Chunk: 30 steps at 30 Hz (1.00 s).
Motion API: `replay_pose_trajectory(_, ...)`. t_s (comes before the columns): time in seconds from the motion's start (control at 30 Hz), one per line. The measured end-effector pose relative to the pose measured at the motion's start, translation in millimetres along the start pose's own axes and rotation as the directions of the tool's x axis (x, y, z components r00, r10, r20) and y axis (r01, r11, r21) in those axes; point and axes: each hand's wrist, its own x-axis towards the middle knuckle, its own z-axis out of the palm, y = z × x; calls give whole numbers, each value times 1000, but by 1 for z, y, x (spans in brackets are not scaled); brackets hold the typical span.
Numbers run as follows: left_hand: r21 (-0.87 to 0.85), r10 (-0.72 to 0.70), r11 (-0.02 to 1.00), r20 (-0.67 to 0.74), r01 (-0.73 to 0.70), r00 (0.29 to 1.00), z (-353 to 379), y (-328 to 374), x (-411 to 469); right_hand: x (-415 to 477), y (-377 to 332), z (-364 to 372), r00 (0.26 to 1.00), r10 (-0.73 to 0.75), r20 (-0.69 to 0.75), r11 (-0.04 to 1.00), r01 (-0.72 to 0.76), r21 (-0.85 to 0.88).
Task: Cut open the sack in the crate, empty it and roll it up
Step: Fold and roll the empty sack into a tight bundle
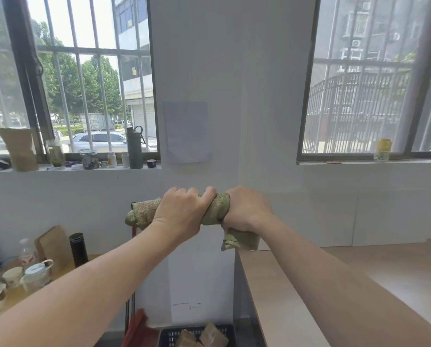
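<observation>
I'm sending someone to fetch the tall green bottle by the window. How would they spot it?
Go to the left window and look along its sill. At the sill's right end, beside the white wall, stands the green bottle. It is the tallest container there, with a dark loop at its cap, unlike the small jars beside it.

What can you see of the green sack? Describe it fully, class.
The sack is rolled into a tight, roughly horizontal bundle of green woven-looking fabric with a speckled sheen. It is held up in the air before the wall. The left hand wraps its middle, the right hand its right end. A loose end hangs below the right hand.
</observation>
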Motion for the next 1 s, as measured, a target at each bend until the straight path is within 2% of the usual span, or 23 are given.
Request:
replay_pose_trajectory(0.1, -60, -25, 998, 179, 36, 984, -11, 0, 6, -1, 6, -1, 989, -134, -63, 990, 130, -58)
replay_pose_trajectory(0.17, -161, -105, 975, 287, 156, 952, -21, -2, 13, -1, 7, 2, 948, -281, -152, 938, 237, -254)
replay_pose_trajectory(0.23, -250, -178, 928, 354, 277, 918, -27, -5, 20, -1, 4, 10, 903, -379, -201, 854, 258, -452)
replay_pose_trajectory(0.3, -323, -205, 873, 436, 365, 876, -33, -7, 25, 2, 4, 14, 872, -403, -280, 829, 217, -515)
replay_pose_trajectory(0.37, -477, -159, 749, 545, 460, 823, -40, -9, 30, 4, 8, 17, 790, -448, -419, 829, 192, -525)
replay_pose_trajectory(0.47, -671, -15, 474, 641, 570, 767, -49, -10, 33, 5, 12, 20, 594, -533, -603, 820, 185, -542)
replay_pose_trajectory(0.5, -688, 20, 426, 656, 587, 754, -50, -11, 32, 6, 12, 20, 568, -538, -623, 821, 187, -539)
replay_pose_trajectory(0.53, -695, 42, 410, 661, 590, 750, -51, -10, 30, 5, 11, 20, 571, -534, -623, 824, 188, -534)
replay_pose_trajectory(0.6, -697, 55, 452, 644, 557, 763, -50, -8, 24, 4, 8, 20, 627, -506, -592, 835, 184, -519)
replay_pose_trajectory(0.67, -671, 32, 582, 584, 460, 811, -49, -4, 17, 0, 6, 18, 710, -456, -537, 854, 181, -487)
replay_pose_trajectory(0.73, -527, -42, 784, 484, 329, 874, -49, 0, 11, -3, 4, 18, 804, -388, -451, 885, 187, -427)
replay_pose_trajectory(0.8, -318, -109, 918, 369, 236, 923, -48, 6, 5, -6, 1, 17, 875, -321, -363, 919, 195, -342)
replay_pose_trajectory(0.9, -23, -130, 991, 160, 135, 979, -36, 15, -5, -11, -6, 13, 932, -221, -289, 961, 157, -230)
replay_pose_trajectory(0.93, 35, -130, 991, 97, 127, 987, -32, 15, -8, -12, -9, 11, 947, -192, -256, 970, 142, -198)
replay_pose_trajectory(1.0, 33, -145, 989, 19, 144, 989, -26, 12, -12, -12, -13, 10, 972, -162, -172, 979, 136, -150)
